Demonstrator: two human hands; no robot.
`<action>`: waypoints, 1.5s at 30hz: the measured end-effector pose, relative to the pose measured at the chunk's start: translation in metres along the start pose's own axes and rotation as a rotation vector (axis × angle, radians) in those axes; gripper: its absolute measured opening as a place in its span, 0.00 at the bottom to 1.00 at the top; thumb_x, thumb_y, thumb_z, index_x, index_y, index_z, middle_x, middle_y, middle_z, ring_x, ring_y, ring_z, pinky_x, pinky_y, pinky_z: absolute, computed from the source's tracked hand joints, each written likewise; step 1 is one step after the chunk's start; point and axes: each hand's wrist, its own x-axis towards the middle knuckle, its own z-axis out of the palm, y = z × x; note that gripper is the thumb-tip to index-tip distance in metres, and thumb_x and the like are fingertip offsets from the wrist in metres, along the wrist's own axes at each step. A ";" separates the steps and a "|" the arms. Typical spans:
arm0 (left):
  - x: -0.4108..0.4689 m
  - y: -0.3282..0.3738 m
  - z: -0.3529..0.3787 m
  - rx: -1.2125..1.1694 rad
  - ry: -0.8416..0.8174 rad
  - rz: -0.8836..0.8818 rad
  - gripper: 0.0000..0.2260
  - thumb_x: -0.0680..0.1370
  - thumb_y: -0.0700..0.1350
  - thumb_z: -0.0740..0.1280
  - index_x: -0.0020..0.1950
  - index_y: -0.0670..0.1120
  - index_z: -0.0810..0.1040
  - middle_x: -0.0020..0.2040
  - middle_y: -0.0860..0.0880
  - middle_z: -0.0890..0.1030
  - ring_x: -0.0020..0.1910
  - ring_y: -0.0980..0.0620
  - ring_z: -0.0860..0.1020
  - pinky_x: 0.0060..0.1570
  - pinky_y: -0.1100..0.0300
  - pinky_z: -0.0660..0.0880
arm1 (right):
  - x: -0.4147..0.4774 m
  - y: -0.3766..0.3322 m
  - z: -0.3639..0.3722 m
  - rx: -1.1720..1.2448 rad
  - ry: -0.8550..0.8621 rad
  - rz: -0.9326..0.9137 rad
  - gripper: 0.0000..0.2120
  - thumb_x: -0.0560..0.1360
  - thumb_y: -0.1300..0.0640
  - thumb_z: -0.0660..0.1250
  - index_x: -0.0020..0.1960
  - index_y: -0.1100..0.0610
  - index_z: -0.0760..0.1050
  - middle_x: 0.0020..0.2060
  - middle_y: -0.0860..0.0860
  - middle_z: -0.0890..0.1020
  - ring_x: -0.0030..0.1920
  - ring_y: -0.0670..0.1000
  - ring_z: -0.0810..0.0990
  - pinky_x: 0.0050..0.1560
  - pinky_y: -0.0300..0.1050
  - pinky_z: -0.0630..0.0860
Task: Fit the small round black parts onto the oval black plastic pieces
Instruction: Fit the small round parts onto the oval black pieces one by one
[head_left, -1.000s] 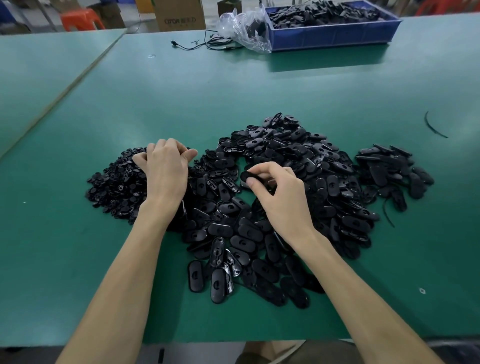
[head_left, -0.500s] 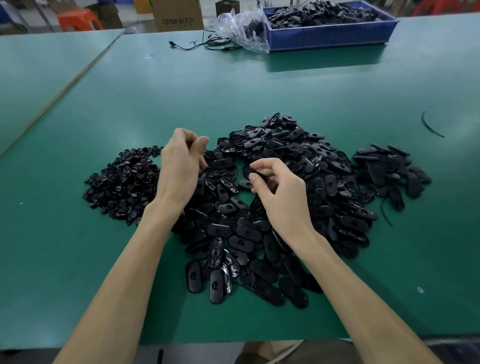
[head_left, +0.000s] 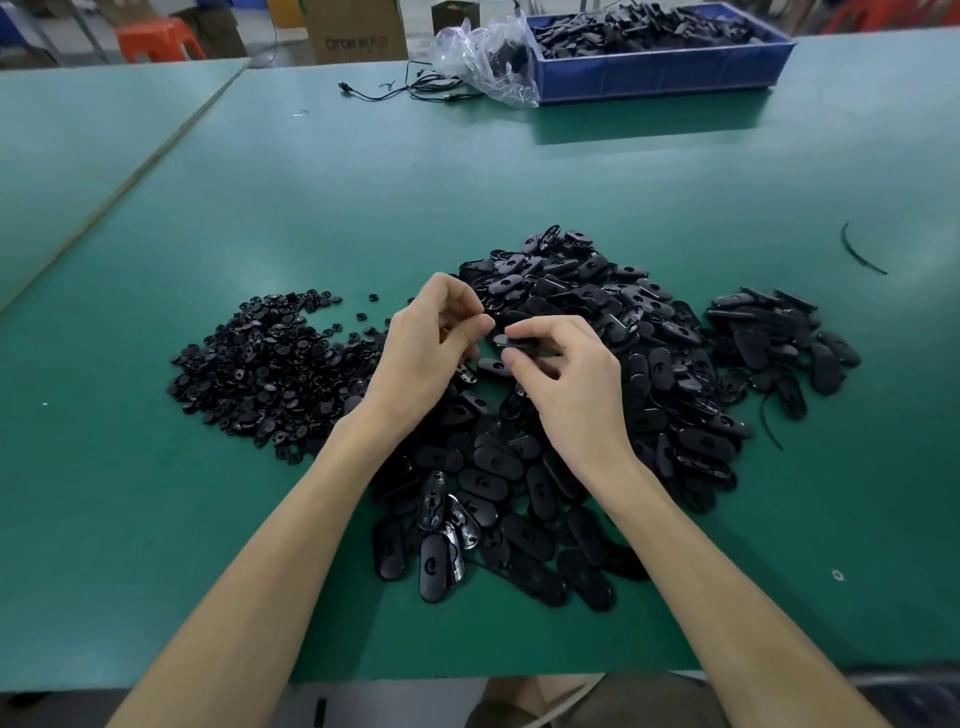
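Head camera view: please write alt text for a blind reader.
Two bare hands work above a pile of oval black pieces on a green table: the right hand pinches one oval piece, the left hand curls beside it. A pile of small round black parts lies to the left.

Bare table (head_left: 415, 197) lies beyond the black piles (head_left: 597, 395).

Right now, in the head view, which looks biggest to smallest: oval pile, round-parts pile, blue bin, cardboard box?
1. oval pile
2. round-parts pile and blue bin look alike; the bin sits farther off, so no ranking.
3. cardboard box, partly cut off.
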 end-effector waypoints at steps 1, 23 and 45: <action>0.000 0.000 0.000 -0.005 -0.010 -0.002 0.06 0.81 0.41 0.72 0.51 0.49 0.76 0.41 0.51 0.83 0.37 0.51 0.82 0.44 0.57 0.80 | 0.000 0.000 0.000 0.005 -0.001 0.003 0.08 0.78 0.64 0.74 0.54 0.54 0.84 0.53 0.45 0.81 0.50 0.43 0.83 0.54 0.35 0.79; 0.001 0.001 -0.003 -0.129 -0.052 0.018 0.03 0.79 0.40 0.74 0.49 0.48 0.86 0.39 0.54 0.85 0.36 0.55 0.80 0.43 0.58 0.79 | 0.001 0.004 0.000 0.053 0.007 0.042 0.15 0.78 0.67 0.73 0.59 0.51 0.79 0.58 0.49 0.81 0.55 0.38 0.81 0.53 0.32 0.77; 0.001 0.000 -0.001 -0.113 -0.071 0.015 0.08 0.76 0.39 0.77 0.51 0.51 0.85 0.42 0.54 0.86 0.40 0.55 0.80 0.46 0.47 0.79 | 0.000 0.003 0.001 0.062 0.007 0.026 0.18 0.77 0.68 0.72 0.58 0.48 0.75 0.58 0.50 0.81 0.55 0.41 0.81 0.55 0.37 0.79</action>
